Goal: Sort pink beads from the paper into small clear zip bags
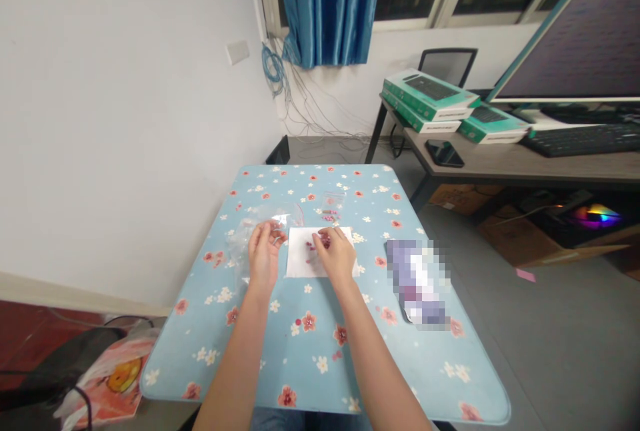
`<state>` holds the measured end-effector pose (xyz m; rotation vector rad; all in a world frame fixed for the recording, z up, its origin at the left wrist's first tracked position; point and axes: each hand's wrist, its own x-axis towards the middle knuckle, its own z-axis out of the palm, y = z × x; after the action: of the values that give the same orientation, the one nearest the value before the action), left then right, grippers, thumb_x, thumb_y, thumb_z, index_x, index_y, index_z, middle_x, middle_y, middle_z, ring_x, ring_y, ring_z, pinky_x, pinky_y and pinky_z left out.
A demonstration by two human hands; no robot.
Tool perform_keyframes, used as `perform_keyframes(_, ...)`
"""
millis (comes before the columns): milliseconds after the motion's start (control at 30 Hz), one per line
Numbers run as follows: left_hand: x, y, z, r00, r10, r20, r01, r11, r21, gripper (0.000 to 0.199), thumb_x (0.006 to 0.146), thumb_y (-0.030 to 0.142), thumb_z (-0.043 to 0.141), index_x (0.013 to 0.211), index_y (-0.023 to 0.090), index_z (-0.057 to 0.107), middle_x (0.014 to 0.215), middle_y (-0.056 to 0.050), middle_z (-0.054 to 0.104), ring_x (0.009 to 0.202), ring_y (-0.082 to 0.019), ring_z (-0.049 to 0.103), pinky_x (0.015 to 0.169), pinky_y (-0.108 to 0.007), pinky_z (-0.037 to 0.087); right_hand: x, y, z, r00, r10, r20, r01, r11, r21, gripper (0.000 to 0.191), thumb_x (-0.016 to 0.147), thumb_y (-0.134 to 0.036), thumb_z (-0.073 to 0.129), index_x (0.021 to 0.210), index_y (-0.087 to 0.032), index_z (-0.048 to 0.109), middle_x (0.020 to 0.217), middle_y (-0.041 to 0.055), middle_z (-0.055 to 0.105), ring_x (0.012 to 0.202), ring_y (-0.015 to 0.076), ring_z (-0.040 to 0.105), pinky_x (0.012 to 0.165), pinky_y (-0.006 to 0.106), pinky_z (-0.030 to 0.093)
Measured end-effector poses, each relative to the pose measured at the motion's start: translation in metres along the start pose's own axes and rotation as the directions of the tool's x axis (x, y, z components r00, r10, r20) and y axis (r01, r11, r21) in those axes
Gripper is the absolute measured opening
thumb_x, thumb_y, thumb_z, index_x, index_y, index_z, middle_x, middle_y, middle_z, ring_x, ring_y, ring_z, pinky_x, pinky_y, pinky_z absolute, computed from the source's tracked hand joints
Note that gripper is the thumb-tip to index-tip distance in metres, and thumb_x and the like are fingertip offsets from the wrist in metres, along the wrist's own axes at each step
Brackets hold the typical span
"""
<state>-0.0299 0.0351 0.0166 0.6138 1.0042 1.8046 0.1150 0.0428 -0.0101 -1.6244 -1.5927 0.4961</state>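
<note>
A white sheet of paper point(299, 266) lies on the table, with several small dark red pieces point(309, 245) on it that look like beads. Over the right part of the sheet, my right hand point(339, 256) is bent downward; its thumb and fingers are apart, with red pieces showing between them. My left hand point(263, 259) is raised just left of the sheet, fingers curled in toward the thumb; whatever they pinch is too small to make out. Beneath and behind it spreads a crumpled clear plastic bag point(241, 234). Past the paper lie pink and red bits point(330, 216) and a small clear zip bag point(333, 199).
A blue flowered cloth covers the table point(280, 364). To the right lies a pixelated flat object point(419, 281). A desk point(495, 161) beyond bears green boxes point(427, 94), a phone point(444, 152), a keyboard point(585, 140) and a monitor point(575, 31). A white wall point(125, 118) stands left.
</note>
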Motion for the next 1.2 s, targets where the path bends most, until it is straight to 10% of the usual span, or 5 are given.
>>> perform_keyframes(167, 0.020, 0.035, -0.019, 0.994, 0.099, -0.053, -0.089, 0.982, 0.168, 0.026, 0.067, 0.032, 0.069, 0.086, 0.017, 0.060, 0.073, 0.001, 0.062, 0.058, -0.007, 0.056, 0.061, -0.021, 0.047, -0.001, -0.003, -0.003, 0.963, -0.021, 0.269, -0.122, 0.855, 0.504, 0.023, 0.081, -0.042, 0.054, 0.077, -0.021, 0.061, 0.070, -0.0003, 0.064, 0.051, 0.0106, 0.057, 0.052, 0.022, 0.041)
perform_keyframes(333, 0.042, 0.044, -0.050, 0.978, 0.162, -0.135, -0.074, 0.864, 0.498, 0.036, 0.061, 0.032, 0.068, 0.093, 0.018, 0.057, 0.063, 0.005, 0.057, 0.051, -0.008, 0.054, 0.055, -0.021, 0.045, -0.008, -0.007, -0.003, 0.873, -0.046, 0.486, -0.291, 0.749, 0.595, 0.030, 0.078, -0.049, 0.057, 0.084, -0.020, 0.063, 0.075, 0.0020, 0.066, 0.047, 0.0110, 0.061, 0.035, 0.016, 0.032)
perform_keyframes(667, 0.043, 0.035, -0.086, 0.903, 0.429, -0.027, -0.141, 0.355, 0.924, 0.036, 0.067, 0.031, 0.064, 0.101, 0.022, 0.056, 0.096, -0.005, 0.060, 0.081, -0.019, 0.057, 0.080, -0.037, 0.044, -0.008, -0.002, 0.001, 0.915, -0.021, 0.403, -0.226, 0.802, 0.553, 0.023, 0.081, -0.043, 0.056, 0.082, -0.022, 0.064, 0.075, 0.0007, 0.066, 0.049, 0.0107, 0.061, 0.044, 0.018, 0.036)
perform_keyframes(900, 0.039, 0.033, -0.050, 0.839, 0.470, 0.273, -0.408, 0.214, 0.887, 0.022, 0.073, 0.026, 0.060, 0.095, 0.022, 0.060, 0.095, -0.005, 0.060, 0.086, -0.023, 0.055, 0.088, -0.039, 0.039, -0.003, 0.003, -0.001, 0.986, 0.013, 0.166, -0.082, 0.907, 0.413, 0.025, 0.085, -0.042, 0.048, 0.075, -0.023, 0.060, 0.063, -0.0022, 0.063, 0.051, 0.0123, 0.058, 0.058, 0.023, 0.040)
perform_keyframes(1200, 0.048, -0.027, 0.029, 0.739, 0.109, 0.665, -0.673, 0.151, 0.724, 0.017, 0.078, 0.019, 0.056, 0.094, 0.020, 0.062, 0.091, -0.006, 0.065, 0.084, -0.021, 0.058, 0.082, -0.034, 0.043, 0.009, 0.021, -0.009, 0.956, 0.260, -0.137, -0.147, 0.826, 0.544, 0.032, 0.083, -0.049, 0.047, 0.075, -0.020, 0.056, 0.062, -0.0029, 0.059, 0.046, 0.0110, 0.048, 0.052, 0.024, 0.037)
